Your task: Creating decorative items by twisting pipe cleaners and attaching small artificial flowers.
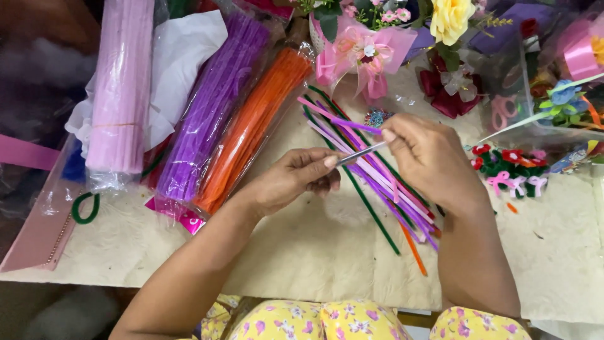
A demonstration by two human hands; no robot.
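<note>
Yellow flower-printed fabric [327, 320] covers the person's lap at the bottom edge, and both bare forearms reach up from it over a pale, rough-textured mat [302, 252].

The left hand [296, 179] has its thumb and fingers pinched together on the lower end of a thin silvery rod [360, 153]. The right hand [431, 157] is closed on the rod's upper end and also holds a purple fuzzy pipe cleaner [352, 124], which sticks out to the left from its fingertips. The rod spans the gap between the two hands, just above the mat.

Beneath the hands lies a loose spread of pipe cleaners in pink, purple, green and orange [384, 189], fanned diagonally across the mat.

To the left sit three clear plastic packs of pipe cleaners side by side: a pale pink pack [123, 88], a purple pack [211, 107] and an orange pack [251, 129].

A pink ribbon bow [365, 53] and a yellow artificial rose [450, 19] stand at the top. Small finished pipe-cleaner flowers in red and pink [509, 167] lie just right of the right wrist.
</note>
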